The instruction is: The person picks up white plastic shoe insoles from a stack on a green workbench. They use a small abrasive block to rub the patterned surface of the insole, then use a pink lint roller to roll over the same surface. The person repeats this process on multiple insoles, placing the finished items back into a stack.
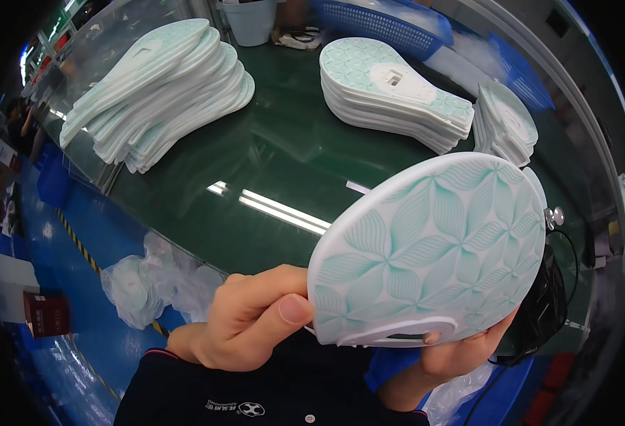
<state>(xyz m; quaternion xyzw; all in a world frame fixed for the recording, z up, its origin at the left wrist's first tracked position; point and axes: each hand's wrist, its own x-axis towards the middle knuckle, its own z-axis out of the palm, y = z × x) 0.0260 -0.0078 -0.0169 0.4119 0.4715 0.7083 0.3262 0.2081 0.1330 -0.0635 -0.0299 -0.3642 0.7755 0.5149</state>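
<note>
A rounded white plastic panel with a pale green leaf pattern is held up, tilted, in front of my body. My left hand is closed on its left edge, the thumb lying along the rim. My right hand grips the lower right edge from below, and one fingertip shows at the slot in the panel's lower part. Most of the right fingers are hidden behind the panel. Similar paddle-shaped panels stand on the green table in a leaning stack at the left and a level stack at the back.
A smaller stack stands at the table's right. Behind are a light bucket and a blue basket. A black device with a cable is at the right, partly behind the panel. Plastic-wrapped pieces lie lower left, beyond the table edge.
</note>
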